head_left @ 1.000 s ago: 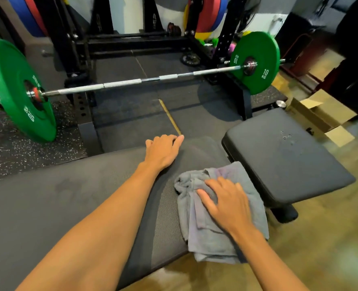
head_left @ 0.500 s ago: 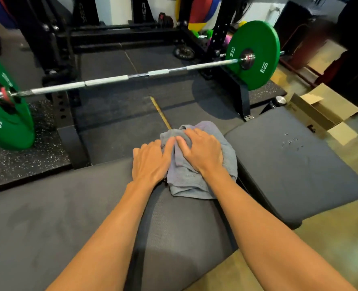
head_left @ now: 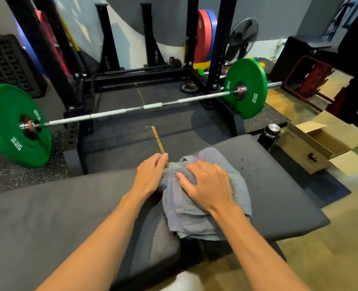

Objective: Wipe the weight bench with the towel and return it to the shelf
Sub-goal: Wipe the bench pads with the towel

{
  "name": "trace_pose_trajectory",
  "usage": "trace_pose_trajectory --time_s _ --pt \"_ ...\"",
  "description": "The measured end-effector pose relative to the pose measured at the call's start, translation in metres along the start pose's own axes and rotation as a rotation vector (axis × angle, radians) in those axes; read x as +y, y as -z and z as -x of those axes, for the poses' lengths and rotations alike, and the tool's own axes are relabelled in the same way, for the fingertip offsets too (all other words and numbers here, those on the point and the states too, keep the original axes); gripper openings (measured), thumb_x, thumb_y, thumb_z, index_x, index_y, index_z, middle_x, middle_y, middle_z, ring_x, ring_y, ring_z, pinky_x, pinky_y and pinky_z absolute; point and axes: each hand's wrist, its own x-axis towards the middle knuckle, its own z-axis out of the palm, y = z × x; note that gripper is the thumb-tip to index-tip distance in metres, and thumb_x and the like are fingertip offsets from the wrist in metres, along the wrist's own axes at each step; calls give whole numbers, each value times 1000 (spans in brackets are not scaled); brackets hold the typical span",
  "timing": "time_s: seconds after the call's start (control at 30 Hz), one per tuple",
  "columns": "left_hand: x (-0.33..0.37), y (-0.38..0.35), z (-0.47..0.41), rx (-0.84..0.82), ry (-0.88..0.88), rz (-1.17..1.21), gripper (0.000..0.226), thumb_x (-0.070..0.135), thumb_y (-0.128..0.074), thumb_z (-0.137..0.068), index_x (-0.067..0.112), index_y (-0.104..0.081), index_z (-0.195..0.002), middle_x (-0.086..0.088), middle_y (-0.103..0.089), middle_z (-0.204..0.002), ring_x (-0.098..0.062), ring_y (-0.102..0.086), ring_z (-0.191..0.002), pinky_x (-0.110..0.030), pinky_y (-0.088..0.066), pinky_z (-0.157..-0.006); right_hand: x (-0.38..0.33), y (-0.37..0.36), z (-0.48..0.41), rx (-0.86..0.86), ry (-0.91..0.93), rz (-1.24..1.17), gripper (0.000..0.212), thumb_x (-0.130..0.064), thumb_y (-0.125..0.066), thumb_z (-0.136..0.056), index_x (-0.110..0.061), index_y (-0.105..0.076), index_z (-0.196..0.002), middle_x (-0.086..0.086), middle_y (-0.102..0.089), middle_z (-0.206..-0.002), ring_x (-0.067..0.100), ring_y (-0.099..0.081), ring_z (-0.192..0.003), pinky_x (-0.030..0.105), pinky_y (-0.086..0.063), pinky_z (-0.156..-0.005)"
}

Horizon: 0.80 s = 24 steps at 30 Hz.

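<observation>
A black padded weight bench (head_left: 47, 217) stretches across the lower view, its long pad on the left and its seat pad (head_left: 283, 192) on the right. A crumpled grey towel (head_left: 186, 219) lies over the gap between the two pads. My right hand (head_left: 207, 185) presses flat on top of the towel, fingers bunching the cloth. My left hand (head_left: 150, 175) rests on the long pad's far edge, its fingers touching the towel's left side. A few water drops (head_left: 248, 169) sit on the seat pad to the right of the towel.
A barbell (head_left: 131, 109) with green 10 kg plates (head_left: 245, 88) lies on the rubber floor beyond the bench, in front of a black rack (head_left: 218, 45). A black bottle (head_left: 270, 136) and an open cardboard box (head_left: 316, 143) stand at the right.
My right hand pushed the towel from the bench's near edge up to the far edge by my left hand, then slid it slightly right over the gap. The view has tilted up.
</observation>
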Motion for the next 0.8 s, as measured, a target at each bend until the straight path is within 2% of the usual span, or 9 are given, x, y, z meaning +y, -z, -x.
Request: trace_pose_trajectory --time_s 0.07,0.13,0.2,0.27,0.4,0.57,0.63,0.73,0.8 --pt "15 -19 -6 -5 -10 33 38 42 -37 -100 16 -63 -91 -1 -68 -91 -18 -60 -87 -34 -44 -78 30 18 -5 1 -7 61 34 -56 -51 -86 -28 -71 -85 -5 -65 -78 23 -59 -74 37 -41 -66" --pt "19 -39 -15 -37 -3 10 31 39 -37 -100 20 -61 -96 1 -67 -98 -17 -59 -91 -31 -42 -75 56 22 -5 -160 -134 129 44 -67 -41 -85 -39 -71 -99 -10 -65 -101 19 -54 -99 42 -37 -80" --pt "16 -57 -27 -93 9 -52 30 36 -38 -101 20 -60 -115 -2 -65 -116 -20 -58 -107 -34 -42 -88 73 10 2 -361 -286 181 51 -72 -34 -87 -46 -57 -124 -10 -52 -135 17 -40 -127 46 -31 -94" --pt "9 -73 -39 -132 18 -112 39 34 -37 -101 13 -54 -129 -9 -58 -132 -26 -52 -122 -35 -39 -99 81 -14 14 -470 -359 249 58 -74 -31 -88 -45 -42 -138 -7 -37 -150 19 -25 -140 52 -25 -102" --pt "1 -95 -60 -144 11 -76 40 30 -32 -102 4 -60 -115 -16 -61 -124 -33 -53 -117 -40 -38 -96 88 -44 25 -337 -349 368 61 -74 -36 -85 -40 -51 -134 -2 -50 -143 26 -38 -135 59 -30 -99" --pt "-9 -115 -69 -159 38 -7 46 34 -26 -104 13 -47 -138 -10 -48 -144 -29 -38 -133 -44 -26 -111 94 -53 22 -202 -322 359 55 -70 -41 -86 -37 -60 -125 0 -58 -129 27 -48 -122 54 -33 -93" --pt "-11 -116 -69 -154 49 4 44 33 -24 -104 12 -52 -131 -11 -53 -136 -31 -42 -127 -44 -28 -108 94 -53 21 -197 -322 343 51 -68 -42 -87 -36 -62 -122 -1 -58 -126 26 -49 -119 52 -33 -91" --pt "-3 -112 -69 -177 94 16 42 26 -18 -104 4 -54 -105 -18 -58 -112 -36 -47 -110 -47 -32 -99 94 -51 22 -176 -304 321 44 -64 -46 -89 -34 -65 -114 -2 -59 -118 25 -52 -111 48 -35 -86" --pt "2 -108 -66 -194 96 9 44 27 -15 -103 5 -54 -100 -16 -58 -111 -34 -47 -110 -44 -32 -98 92 -48 20 -165 -286 304 38 -59 -52 -90 -31 -67 -110 0 -61 -112 26 -54 -102 45 -37 -80"
